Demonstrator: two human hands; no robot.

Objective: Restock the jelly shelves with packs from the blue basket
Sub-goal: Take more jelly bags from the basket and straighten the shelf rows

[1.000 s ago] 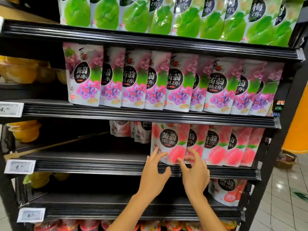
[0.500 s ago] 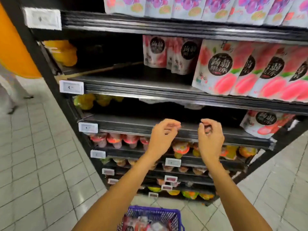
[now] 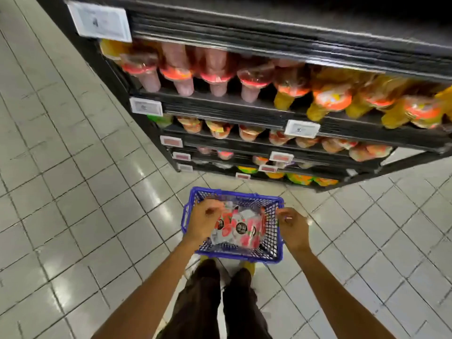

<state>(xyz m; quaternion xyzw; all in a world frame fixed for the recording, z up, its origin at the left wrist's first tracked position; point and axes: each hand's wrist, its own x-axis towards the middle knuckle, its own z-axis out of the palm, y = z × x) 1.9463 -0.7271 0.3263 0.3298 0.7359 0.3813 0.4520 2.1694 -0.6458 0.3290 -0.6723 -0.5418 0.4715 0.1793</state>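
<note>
The blue basket [image 3: 241, 256] stands on the tiled floor in front of my feet. Inside it lie pink-and-white jelly packs [image 3: 242, 228] with black round labels. My left hand [image 3: 204, 222] hangs over the basket's left side, its fingers curled at the edge of the top pack; whether it grips the pack is unclear. My right hand [image 3: 292, 226] hovers over the basket's right rim with loosely curled fingers and holds nothing. The black jelly shelves [image 3: 244, 107] rise just behind the basket.
The lower shelves hold rows of jelly cups in pink [image 3: 215, 74], orange and yellow [image 3: 330, 99]. White price tags [image 3: 302, 128] line the shelf edges. Grey floor tiles [image 3: 73, 192] stretch to the left and right of the basket.
My view has dropped from the pouch shelves to the floor. Both hands have come down from shelf height to the basket, the left one reaching onto the packs.
</note>
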